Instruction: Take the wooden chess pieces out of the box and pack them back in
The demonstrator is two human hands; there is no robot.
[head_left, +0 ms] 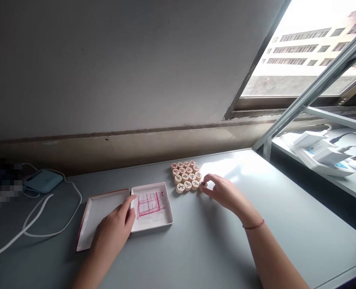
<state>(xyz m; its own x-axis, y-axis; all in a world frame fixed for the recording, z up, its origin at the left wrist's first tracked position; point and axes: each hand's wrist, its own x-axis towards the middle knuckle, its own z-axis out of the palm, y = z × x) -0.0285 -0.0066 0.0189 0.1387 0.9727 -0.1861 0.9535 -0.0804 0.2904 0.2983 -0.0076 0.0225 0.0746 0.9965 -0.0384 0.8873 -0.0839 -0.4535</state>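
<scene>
Round wooden Chinese chess pieces (188, 176) stand in several close rows near the back edge of the table, some with red characters and some with black. At the front right corner of this group, my right hand (222, 190) pinches a single chess piece (203, 184) with a dark character between thumb and fingers. My left hand (117, 220) grips the left wall of a shallow white box (165, 221), with the index fingertip over its rim. Red grid-like lines are drawn on the box floor. Beneath that hand lies a second shallow tray, the lid (105, 200), partly covered.
A blue device (42, 181) with a white cable (62, 233) lies on the left of the grey table (192, 257). A wall runs behind the table. Metal framing (286, 112) and a white shelf with plugs and cables (319, 148) stand at the right, below a window.
</scene>
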